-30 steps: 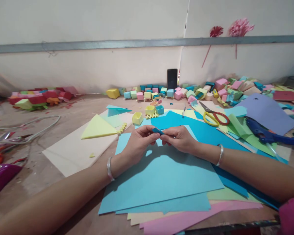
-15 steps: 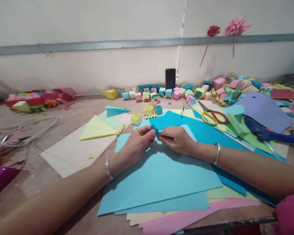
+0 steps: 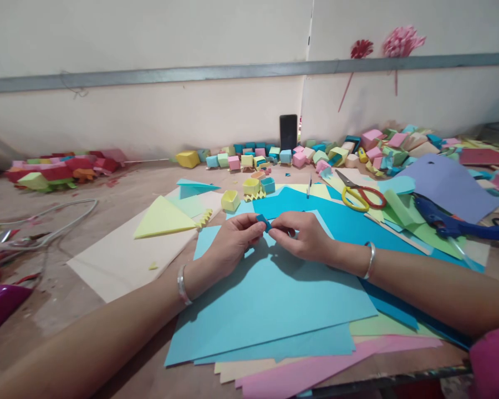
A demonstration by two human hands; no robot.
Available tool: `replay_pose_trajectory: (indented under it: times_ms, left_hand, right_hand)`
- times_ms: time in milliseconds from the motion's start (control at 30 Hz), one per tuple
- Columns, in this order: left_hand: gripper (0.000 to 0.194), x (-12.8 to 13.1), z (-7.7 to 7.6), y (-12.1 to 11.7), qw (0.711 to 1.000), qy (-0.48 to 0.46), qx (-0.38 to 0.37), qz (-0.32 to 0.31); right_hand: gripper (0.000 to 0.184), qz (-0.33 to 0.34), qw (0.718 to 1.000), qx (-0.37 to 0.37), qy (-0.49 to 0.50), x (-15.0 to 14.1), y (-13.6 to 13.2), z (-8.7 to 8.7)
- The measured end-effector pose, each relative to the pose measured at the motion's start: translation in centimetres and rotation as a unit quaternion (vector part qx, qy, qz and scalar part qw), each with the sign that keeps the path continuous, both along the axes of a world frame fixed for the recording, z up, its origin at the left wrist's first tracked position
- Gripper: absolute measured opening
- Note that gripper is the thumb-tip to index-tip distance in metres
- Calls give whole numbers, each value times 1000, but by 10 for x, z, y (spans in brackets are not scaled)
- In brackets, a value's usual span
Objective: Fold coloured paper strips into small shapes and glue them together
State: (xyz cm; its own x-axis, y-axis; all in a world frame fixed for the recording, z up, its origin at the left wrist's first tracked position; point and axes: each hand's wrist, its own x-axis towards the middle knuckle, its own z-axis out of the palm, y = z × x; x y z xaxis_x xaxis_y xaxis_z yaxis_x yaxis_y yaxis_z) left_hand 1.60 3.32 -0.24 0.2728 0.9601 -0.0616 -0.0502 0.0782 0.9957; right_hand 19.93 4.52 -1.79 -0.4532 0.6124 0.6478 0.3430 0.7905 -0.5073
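A small folded piece of blue paper (image 3: 263,221) is pinched between the thumb and fingers of my left hand (image 3: 239,238). From the other side, the fingertips of my right hand (image 3: 301,235) close on the paper's right end. Both hands hover over a light blue sheet (image 3: 274,310), which lies on more coloured sheets. Just beyond my hands stand a yellow open paper box (image 3: 230,201), another yellow box (image 3: 250,186) and a small teal box (image 3: 268,185). A zigzag-cut yellow strip (image 3: 254,196) lies beside them.
Scissors (image 3: 360,195) and a blue glue gun (image 3: 453,221) lie to the right. A phone (image 3: 288,132) leans against the wall behind rows of paper cubes (image 3: 234,162). At left are a folded yellow sheet (image 3: 163,219), a white cable (image 3: 93,206) and a purple tool (image 3: 2,305).
My right fingers have shifted slightly along the blue paper and opened a little behind the pinch. The paper has turned a bit; my left hand stays nearly still.
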Motion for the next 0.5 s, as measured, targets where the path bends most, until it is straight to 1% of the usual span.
replay_pose_trajectory:
  times_ms: [100,200,300,367,500]
  left_hand:
    - [21,-1,-1,0,1000,-24,-13,4]
    - [21,0,0,0,999,-38,-23,4]
    - [20,1,2,-2,1000,-7,-3,7]
    - [19,2,3,-3,999,19,15,22]
    - [17,3,1,-4,999,30,11,44]
  right_hand:
    - [9,-3,1000,-6,1,0,0,0]
    - [8,-10,1000,-12,0,0,0,-1]
    - [10,-27,998,-46,16,0,0,-1]
    - [10,-40,997,-66,28,0,1,0]
    - [9,-48,995,-82,33,-1,0,0]
